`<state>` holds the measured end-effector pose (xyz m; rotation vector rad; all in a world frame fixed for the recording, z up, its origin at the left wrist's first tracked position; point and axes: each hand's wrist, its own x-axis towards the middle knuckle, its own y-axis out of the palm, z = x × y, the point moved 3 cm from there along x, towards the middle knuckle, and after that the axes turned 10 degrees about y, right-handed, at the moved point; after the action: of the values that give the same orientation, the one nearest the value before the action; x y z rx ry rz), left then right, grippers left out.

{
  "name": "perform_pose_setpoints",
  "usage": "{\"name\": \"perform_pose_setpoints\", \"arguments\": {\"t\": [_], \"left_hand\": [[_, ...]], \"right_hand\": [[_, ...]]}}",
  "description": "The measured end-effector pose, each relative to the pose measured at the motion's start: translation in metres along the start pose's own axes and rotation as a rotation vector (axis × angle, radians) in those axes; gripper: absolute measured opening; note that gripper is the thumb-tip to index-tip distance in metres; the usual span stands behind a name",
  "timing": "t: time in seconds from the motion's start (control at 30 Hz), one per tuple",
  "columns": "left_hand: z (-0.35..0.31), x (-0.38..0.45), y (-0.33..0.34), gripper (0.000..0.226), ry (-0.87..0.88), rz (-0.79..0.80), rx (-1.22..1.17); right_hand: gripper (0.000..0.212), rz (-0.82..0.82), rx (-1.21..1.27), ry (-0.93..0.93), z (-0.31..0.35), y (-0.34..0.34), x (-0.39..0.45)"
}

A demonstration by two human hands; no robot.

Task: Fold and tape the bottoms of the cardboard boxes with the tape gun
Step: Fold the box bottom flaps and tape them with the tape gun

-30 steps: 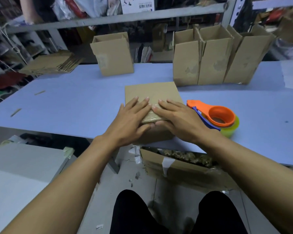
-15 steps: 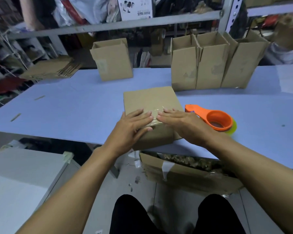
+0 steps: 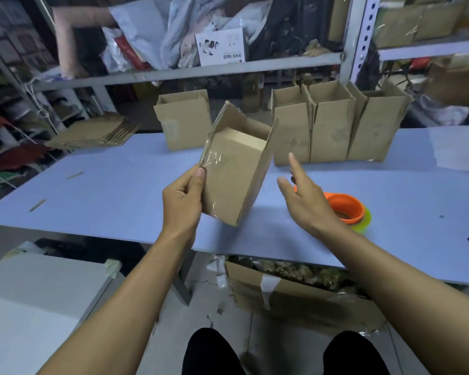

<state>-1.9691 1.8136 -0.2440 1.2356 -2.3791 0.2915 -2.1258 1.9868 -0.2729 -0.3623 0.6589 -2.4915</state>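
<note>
My left hand (image 3: 183, 201) grips a small cardboard box (image 3: 234, 171) by its left edge and holds it tilted above the blue table (image 3: 114, 190). Clear tape shines across the box's bottom, which faces me, and its open flaps point away. My right hand (image 3: 306, 196) hovers just right of the box with straight, spread fingers and touches nothing. The orange tape gun (image 3: 347, 207) with its yellow-green roll lies on the table behind my right wrist, partly hidden.
Three open boxes (image 3: 336, 128) stand together at the table's back right, one more box (image 3: 184, 120) at the back middle. Flat cardboard blanks (image 3: 98, 133) are stacked at the back left. A torn carton (image 3: 295, 290) sits under the table's front edge. Metal shelving rises behind.
Both hands were pressing the tape down on the box lying on the table. Now the left hand has lifted and tilted the box, and the right hand has let go.
</note>
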Motion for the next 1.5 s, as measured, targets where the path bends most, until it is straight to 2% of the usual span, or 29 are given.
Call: {"name": "perform_pose_setpoints", "arguments": {"t": [0.13,0.17,0.23,0.3,0.37,0.43,0.5,0.6,0.67,0.73,0.8,0.87,0.93,1.0,1.03,1.1,1.17,1.2,1.27,1.33,1.43,1.5], "left_hand": [[-0.005,-0.003,0.004,0.028,-0.157,0.042,-0.218],[-0.006,-0.003,0.002,0.029,-0.181,0.055,-0.24],[-0.004,-0.002,-0.003,0.029,-0.211,0.084,-0.25],[0.002,0.0,-0.008,0.02,-0.221,0.083,-0.2],[0.01,0.007,-0.016,0.008,-0.2,-0.023,-0.068],[0.014,0.013,-0.027,0.007,-0.14,-0.119,0.054],[0.013,0.015,-0.029,0.013,-0.128,-0.107,0.097],[0.013,0.014,-0.029,0.021,-0.305,-0.089,0.021],[0.017,0.012,-0.03,0.043,-0.477,-0.034,-0.047],[0.021,0.009,-0.029,0.058,-0.574,0.126,-0.001],[0.028,0.003,-0.025,0.047,-0.62,0.243,0.106],[0.034,-0.002,-0.023,0.036,-0.658,0.26,0.216],[0.041,-0.005,-0.025,0.035,-0.695,0.256,0.223],[0.043,-0.003,-0.026,0.042,-0.646,0.269,0.212],[0.043,0.0,-0.028,0.051,-0.57,0.26,0.266],[0.038,0.011,-0.035,0.064,-0.269,0.222,0.586],[0.024,0.021,-0.032,0.053,0.117,0.246,0.945],[0.02,0.023,-0.026,0.045,0.227,0.312,0.987],[0.015,0.019,-0.006,0.038,0.244,0.513,0.892],[0.015,0.004,0.017,0.054,0.207,0.69,0.901],[0.017,-0.01,0.033,0.076,0.186,0.78,1.063],[0.014,-0.007,0.031,0.077,0.193,0.832,1.045]], "right_hand": [[0.098,0.127,0.305,0.152,0.003,0.007,0.006],[0.092,0.17,0.395,0.151,0.004,0.007,0.007],[0.065,0.212,0.504,0.133,0.007,0.006,0.007],[0.061,0.12,0.537,0.153,0.007,0.004,0.006],[0.06,-0.002,0.516,0.165,0.007,0.003,0.007],[0.056,-0.044,0.465,0.16,0.008,0.005,0.007],[0.054,-0.047,0.389,0.164,0.009,0.005,0.007],[0.045,-0.067,0.327,0.204,0.01,0.003,0.008],[0.037,-0.055,0.301,0.237,0.009,0.004,0.007],[0.02,-0.002,0.277,0.29,0.002,0.009,0.007],[0.005,0.054,0.22,0.328,-0.006,0.017,0.005],[0.008,0.096,0.173,0.325,-0.008,0.023,0.003],[0.016,0.118,0.163,0.326,-0.005,0.025,0.001],[0.033,0.084,0.131,0.323,-0.003,0.024,-0.001],[0.04,0.05,0.1,0.31,-0.001,0.023,-0.002],[0.037,0.033,0.121,0.286,0.0,0.021,-0.001],[0.038,0.109,0.142,0.284,0.0,0.022,-0.002],[0.042,0.132,0.108,0.265,0.001,0.022,-0.003],[0.049,0.102,0.014,0.202,0.001,0.022,-0.002],[0.059,0.087,-0.063,0.181,0.0,0.022,0.001],[0.075,0.12,-0.157,0.156,-0.001,0.024,0.008],[0.081,0.14,-0.212,0.126,-0.002,0.021,0.014]]}}
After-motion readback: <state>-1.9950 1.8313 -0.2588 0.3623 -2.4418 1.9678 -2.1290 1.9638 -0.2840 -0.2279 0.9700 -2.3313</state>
